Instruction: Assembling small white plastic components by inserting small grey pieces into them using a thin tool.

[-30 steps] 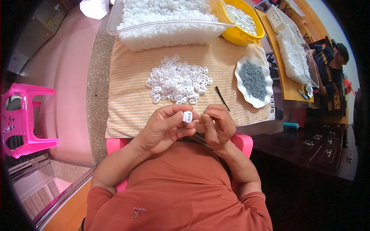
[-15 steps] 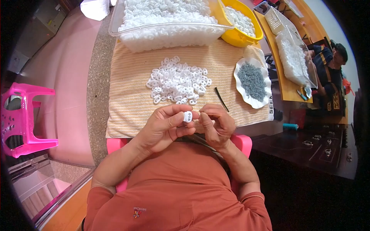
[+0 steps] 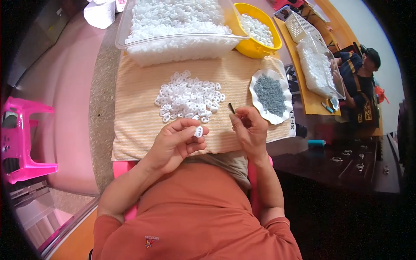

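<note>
Between thumb and fingers, my left hand (image 3: 177, 138) grips one small white two-holed plastic piece, which looks like a cord lock (image 3: 199, 131). My right hand (image 3: 251, 130), closed to its right, pinches a thin dark stick (image 3: 231, 107) whose tip points up and away from me. Just beyond my left hand lies a loose pile of white two-holed pieces (image 3: 186, 95) on the striped towel (image 3: 138, 104). To the right of the pile stands a white wavy-edged dish (image 3: 255, 102) holding many tiny grey pieces (image 3: 272, 93), too small to make out singly.
At the towel's far edge stand a clear plastic bin (image 3: 182, 43) full of white pieces and a yellow basin (image 3: 256, 51). A pink stool (image 3: 32, 130) is on the left. Farther right, a person (image 3: 359, 76) sits by a table with another full clear bin (image 3: 320, 71).
My right hand has moved away from the white piece and picked up the dark stick, which lay on the towel. The left hand still holds its piece. The whole view has shifted slightly.
</note>
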Demonstrator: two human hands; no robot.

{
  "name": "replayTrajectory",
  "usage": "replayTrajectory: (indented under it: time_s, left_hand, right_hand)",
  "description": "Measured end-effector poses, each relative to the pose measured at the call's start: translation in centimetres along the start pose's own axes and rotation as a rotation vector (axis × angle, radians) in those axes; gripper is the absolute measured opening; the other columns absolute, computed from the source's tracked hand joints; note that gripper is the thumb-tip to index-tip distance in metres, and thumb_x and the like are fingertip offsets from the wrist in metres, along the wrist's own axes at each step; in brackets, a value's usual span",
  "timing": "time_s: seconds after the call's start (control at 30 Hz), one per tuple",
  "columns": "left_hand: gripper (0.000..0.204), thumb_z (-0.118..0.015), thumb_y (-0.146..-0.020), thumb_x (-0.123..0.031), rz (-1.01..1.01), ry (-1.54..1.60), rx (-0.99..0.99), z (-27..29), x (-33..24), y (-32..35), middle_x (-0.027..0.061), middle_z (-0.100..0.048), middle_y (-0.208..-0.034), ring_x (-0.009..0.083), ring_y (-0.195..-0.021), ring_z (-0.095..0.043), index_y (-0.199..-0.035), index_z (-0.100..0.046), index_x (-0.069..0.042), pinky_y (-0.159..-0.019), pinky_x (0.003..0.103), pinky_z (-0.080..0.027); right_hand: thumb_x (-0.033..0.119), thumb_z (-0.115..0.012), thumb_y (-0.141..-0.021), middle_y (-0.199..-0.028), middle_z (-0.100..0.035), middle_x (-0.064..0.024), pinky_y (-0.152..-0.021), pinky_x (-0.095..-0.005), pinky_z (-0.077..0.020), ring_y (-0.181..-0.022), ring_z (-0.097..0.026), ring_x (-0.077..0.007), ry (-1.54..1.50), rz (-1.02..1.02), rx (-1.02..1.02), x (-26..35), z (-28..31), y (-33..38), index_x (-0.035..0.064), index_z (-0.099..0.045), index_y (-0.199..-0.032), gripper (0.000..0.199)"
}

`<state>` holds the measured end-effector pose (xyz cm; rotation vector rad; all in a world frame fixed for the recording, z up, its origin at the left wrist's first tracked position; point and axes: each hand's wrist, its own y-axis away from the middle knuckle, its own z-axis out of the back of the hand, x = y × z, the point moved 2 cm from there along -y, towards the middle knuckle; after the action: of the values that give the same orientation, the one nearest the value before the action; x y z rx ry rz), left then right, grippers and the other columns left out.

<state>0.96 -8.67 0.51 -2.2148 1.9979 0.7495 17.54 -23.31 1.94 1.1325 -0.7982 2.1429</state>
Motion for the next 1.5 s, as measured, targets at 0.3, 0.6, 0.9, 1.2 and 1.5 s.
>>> replayTrajectory:
  time_s: [0.3, 0.6, 0.9, 1.2, 1.5]
  left_hand:
    - [0.022, -0.065, -0.086, -0.005, -0.01, -0.114, -0.119, 0.0, 0.2, 0.4, 0.0119, -0.066, -0.105, 0.0149, -0.085, -0.065, -0.108, -0.061, -0.004, -0.08, 0.031, -0.056]
    - [0.022, -0.064, -0.086, -0.005, -0.018, -0.216, -0.128, -0.5, 0.7, 0.7, 0.0087, -0.066, -0.1, 0.0129, -0.08, -0.064, -0.108, -0.063, -0.003, -0.075, 0.027, -0.055]
    - [0.019, -0.064, -0.088, -0.005, -0.05, -0.34, -0.14, -0.1, 1.4, 0.3, 0.0067, -0.065, -0.093, 0.012, -0.076, -0.063, -0.107, -0.062, -0.002, -0.068, 0.026, -0.056]
    - [0.013, -0.064, -0.087, -0.002, -0.086, -0.425, -0.137, -1.1, 1.9, 0.3, 0.0076, -0.064, -0.086, 0.0155, -0.074, -0.065, -0.099, -0.061, -0.001, -0.069, 0.03, -0.057]
    - [0.014, -0.063, -0.082, 0.002, -0.114, -0.581, -0.075, -1.6, 2.3, 0.0, 0.0119, -0.06, -0.085, 0.0198, -0.073, -0.061, -0.096, -0.064, 0.003, -0.066, 0.032, -0.053]
  right_hand:
    - [-0.001, -0.065, -0.084, -0.075, -0.064, -0.0073, -0.061, -0.0252, -0.0471, -0.067, -0.059, -0.0112, 0.262, 0.012, 0.124, 1.5, 5.4, 1.0, -0.0027, -0.063, -0.095, 0.011]
    - [0.021, -0.064, -0.083, -0.087, -0.067, -0.0168, -0.068, -0.0451, -0.0506, -0.081, -0.064, -0.0355, 1.258, -0.356, 0.104, -0.3, 17.0, 4.6, 0.0059, -0.063, -0.097, 0.021]
    - [0.022, -0.065, -0.083, -0.088, -0.067, -0.0162, -0.071, -0.0422, -0.0501, -0.082, -0.065, -0.0344, 0.745, -0.27, -0.186, -3.7, 17.8, 2.5, 0.0049, -0.068, -0.094, 0.021]
    - [0.014, -0.058, -0.079, -0.1, -0.067, -0.0192, -0.083, -0.0445, -0.0492, -0.093, -0.064, -0.0366, 0.899, -0.373, -0.856, -17.1, 28.4, -4.6, 0.0073, -0.07, -0.099, 0.024]
    - [0.009, -0.061, -0.078, -0.145, -0.038, -0.0081, -0.1, -0.0442, -0.0411, -0.124, -0.043, -0.034, 1.46, -0.452, -0.248, -27.2, 38.0, -6.7, 0.0106, -0.04, -0.138, 0.063]
